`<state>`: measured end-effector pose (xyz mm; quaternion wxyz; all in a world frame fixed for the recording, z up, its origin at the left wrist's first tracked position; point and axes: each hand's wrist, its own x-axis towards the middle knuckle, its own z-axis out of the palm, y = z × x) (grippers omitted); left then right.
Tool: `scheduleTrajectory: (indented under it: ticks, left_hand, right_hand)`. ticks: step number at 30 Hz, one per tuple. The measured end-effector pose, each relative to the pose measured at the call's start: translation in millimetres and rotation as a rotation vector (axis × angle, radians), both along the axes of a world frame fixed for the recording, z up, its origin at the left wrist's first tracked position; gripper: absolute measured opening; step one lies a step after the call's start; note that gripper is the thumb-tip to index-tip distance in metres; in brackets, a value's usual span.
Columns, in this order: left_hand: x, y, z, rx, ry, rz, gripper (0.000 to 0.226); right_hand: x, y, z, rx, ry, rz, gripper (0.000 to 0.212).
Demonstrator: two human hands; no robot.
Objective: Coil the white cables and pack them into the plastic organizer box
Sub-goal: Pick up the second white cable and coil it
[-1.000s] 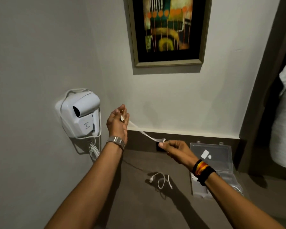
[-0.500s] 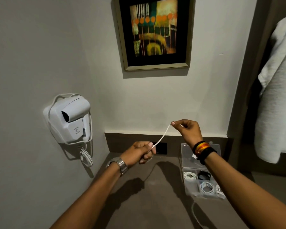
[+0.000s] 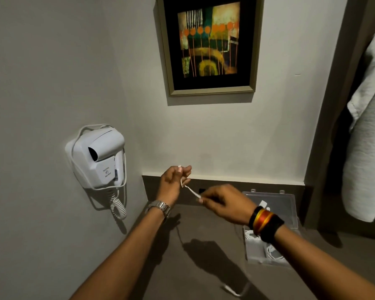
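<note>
My left hand [image 3: 173, 183] is raised above the brown counter with a thin white cable [image 3: 190, 190] looped around its fingers. A short stretch of that cable runs down-right to my right hand [image 3: 222, 203], which pinches it. The rest of the cable hangs from my right hand and its free end [image 3: 232, 290] swings blurred near the counter's front. The clear plastic organizer box [image 3: 275, 210] stands open at the right against the wall. Coiled white cables [image 3: 268, 251] lie in its compartments, partly hidden by my right wrist.
A white wall-mounted hair dryer [image 3: 99, 158] with a coiled cord hangs on the left wall. A framed picture [image 3: 209, 45] hangs above the counter [image 3: 204, 267]. A white towel [image 3: 368, 135] hangs at the right. A dark socket [image 3: 201, 190] sits in the back panel.
My left hand rose and my right hand came down and left toward it, shortening the stretch of cable between them. The view shifted slightly.
</note>
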<state>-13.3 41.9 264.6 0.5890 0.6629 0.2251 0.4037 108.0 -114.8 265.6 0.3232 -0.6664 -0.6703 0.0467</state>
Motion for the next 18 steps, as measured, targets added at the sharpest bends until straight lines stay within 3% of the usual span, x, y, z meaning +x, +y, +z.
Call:
scheduleTrajectory:
  ticks: [2,4,11,14,18]
  left_hand:
    - [-4,-6,-6,0.210,0.185,-0.053,0.033]
    - [-5,-15,-8,0.224,0.258,-0.207,0.037]
    - [3,-24,0,-0.104,0.170,-0.530,0.034]
    - [-1,-20,0,-0.182,0.159,-0.545,0.031]
    - [-1,-17,6,-0.356,0.027,-0.437,0.026]
  right_hand:
    - [12,1,18,0.133,0.093,-0.053,0.029]
    - [27,5,30,0.217,0.172,-0.124,0.023]
    - [52,20,2,0.284,0.583,-0.195,0.012]
    - [47,21,-15,0.232,0.678,-0.181,0.012]
    - [26,14,-37,0.044,0.672,-0.090,0.029]
